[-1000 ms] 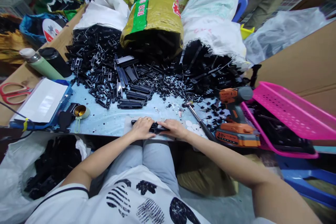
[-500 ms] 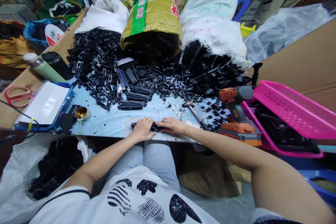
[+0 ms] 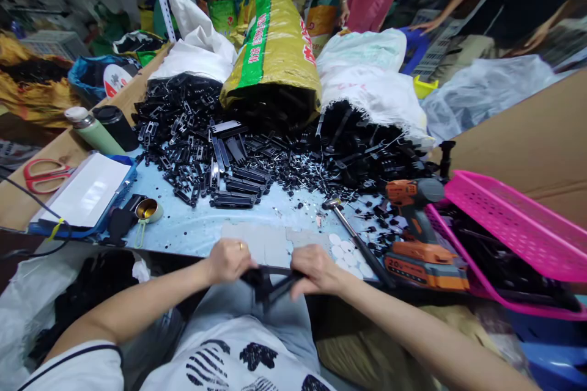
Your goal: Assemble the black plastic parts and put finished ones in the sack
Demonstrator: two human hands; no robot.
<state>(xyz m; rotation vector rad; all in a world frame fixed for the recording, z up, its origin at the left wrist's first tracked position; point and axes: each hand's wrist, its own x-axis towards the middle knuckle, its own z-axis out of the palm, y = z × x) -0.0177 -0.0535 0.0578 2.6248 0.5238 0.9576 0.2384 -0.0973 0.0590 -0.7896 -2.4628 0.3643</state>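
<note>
- Bench (image 3: 192,226): light-blue top.
- Heap of black plastic parts (image 3: 275,156): across the back, spilling from the yellow sack (image 3: 275,43) and two white ones.
- Grey pad (image 3: 261,241): front centre.
- Hammer (image 3: 353,229), cordless drill (image 3: 417,226): right, side by side.
- White discs (image 3: 343,253): beside the hammer's handle.
- Brass cup (image 3: 147,209): front left.

The black plastic piece (image 3: 269,284) is hanging in the lower middle of the frame, just below the tabletop (image 3: 192,226) edge. It is long and thin, lying sideways, with one part slanting down.
</note>
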